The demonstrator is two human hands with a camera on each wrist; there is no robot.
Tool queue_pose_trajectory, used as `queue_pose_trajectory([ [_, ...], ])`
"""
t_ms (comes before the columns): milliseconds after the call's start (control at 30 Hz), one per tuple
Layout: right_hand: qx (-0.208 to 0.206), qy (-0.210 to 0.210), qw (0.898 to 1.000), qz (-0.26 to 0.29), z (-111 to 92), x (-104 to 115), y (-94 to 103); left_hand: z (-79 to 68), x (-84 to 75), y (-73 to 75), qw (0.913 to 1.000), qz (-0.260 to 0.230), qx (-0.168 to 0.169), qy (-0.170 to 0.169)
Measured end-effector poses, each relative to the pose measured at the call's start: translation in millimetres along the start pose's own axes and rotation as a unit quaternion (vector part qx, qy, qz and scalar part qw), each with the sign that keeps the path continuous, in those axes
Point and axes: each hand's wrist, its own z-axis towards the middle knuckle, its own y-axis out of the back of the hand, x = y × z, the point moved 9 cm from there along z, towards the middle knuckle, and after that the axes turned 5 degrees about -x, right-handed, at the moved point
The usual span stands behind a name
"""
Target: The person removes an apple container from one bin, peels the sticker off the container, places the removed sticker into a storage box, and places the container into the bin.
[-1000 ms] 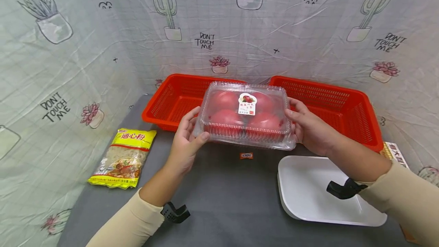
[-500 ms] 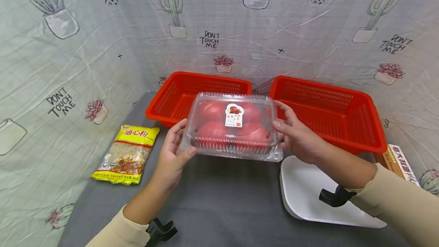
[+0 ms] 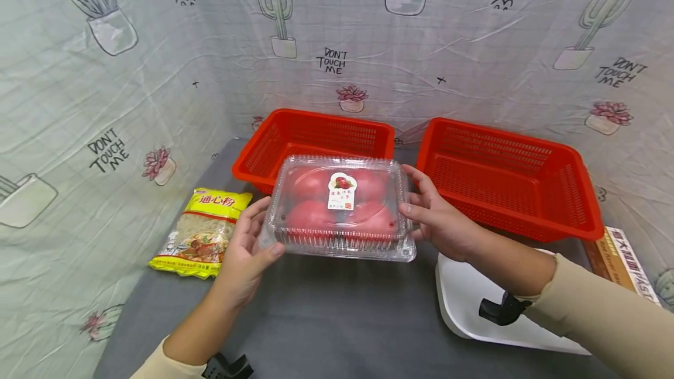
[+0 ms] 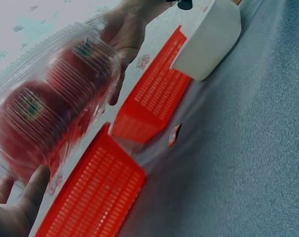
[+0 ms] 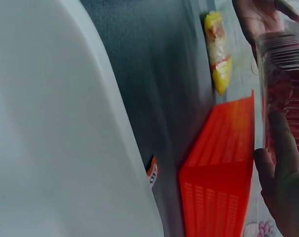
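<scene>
Both hands hold up a clear plastic clamshell box (image 3: 332,241) of red tomatoes (image 4: 28,111) above the table, its lid closed and a white label on top. My left hand (image 3: 244,256) grips the left end, thumb at the near corner and fingers along the side. My right hand (image 3: 439,212) grips the right end, with the thumb on the lid's edge and the fingers partly hidden behind and below. In the left wrist view, green stem ends show through the ridged wall. The box overlaps the near edge of the left red basket (image 3: 244,159) in the head view.
A second red basket (image 3: 566,203) stands at the back right. A white tray (image 3: 447,309) lies under my right forearm, with a brown printed package (image 3: 616,262) beyond it. At left lies a yellow pasta bag (image 3: 202,235). A small orange wrapped sweet (image 4: 174,135) lies on the table.
The box, held in both hands, has moved left and nearer to me, uncovering more of both baskets. The sweet has gone behind it in the head view. The camera view has shifted slightly left.
</scene>
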Motion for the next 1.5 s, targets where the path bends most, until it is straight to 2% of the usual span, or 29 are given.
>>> queue_pose_trajectory([
  [167, 0.007, -0.007, 1.000, -0.001, 2, -4, -10.9, -8.4, -1.9, 12.3, 0.9998, 0.007, -0.019, 0.007],
  [367, 0.029, -0.006, 1.000, 0.008, 11, -11, -30.8, -23.1, -9.3, 31.0, 0.9991, 0.011, -0.040, -0.001],
  [567, 0.033, -0.018, 0.999, 0.020, 12, -22, -43.0, -36.2, -1.6, 44.1, 0.9988, 0.000, -0.050, 0.001],
  [767, 0.040, -0.031, 0.998, 0.035, 17, -36, -65.2, -52.1, 0.4, 64.0, 0.9985, -0.008, -0.053, -0.009],
  [900, 0.041, -0.030, 0.997, 0.053, 17, -48, -74.9, -59.2, 0.4, 73.1, 0.9994, -0.001, -0.033, -0.007],
  [1100, 0.047, -0.035, 0.994, 0.087, 10, -72, -82.7, -69.7, 6.6, 78.7, 0.9999, 0.007, 0.010, 0.006],
  [1300, 0.044, -0.058, 0.990, 0.120, 3, -92, -87.8, -80.7, 17.8, 84.6, 0.9994, 0.003, 0.011, 0.032],
  [1500, 0.042, -0.076, 0.987, 0.132, -1, -102, -91.1, -87.5, 26.0, 90.0, 0.9980, 0.021, 0.010, 0.059],
])
